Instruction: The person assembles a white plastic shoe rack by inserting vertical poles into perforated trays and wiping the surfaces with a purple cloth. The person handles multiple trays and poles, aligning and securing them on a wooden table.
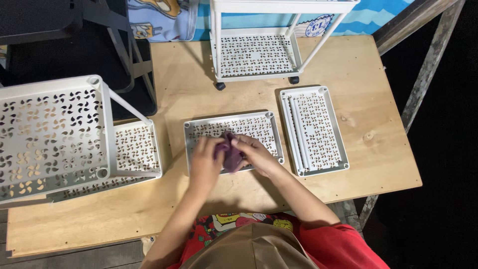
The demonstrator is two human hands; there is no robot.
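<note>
A white perforated plastic tray (259,124) lies flat in the middle of the wooden table (199,89). Over its near edge my left hand (206,158) and my right hand (254,152) both grip a bunched purple cloth (231,155), which rests against the tray. The fingers of both hands are curled around the cloth, and they hide part of it.
A second white tray (323,129) with loose white rods (297,130) lies to the right. A wheeled white rack (256,55) stands at the table's far edge. Another assembled white rack (55,134) lies on its side at the left. Dark space drops off beyond the table's right edge.
</note>
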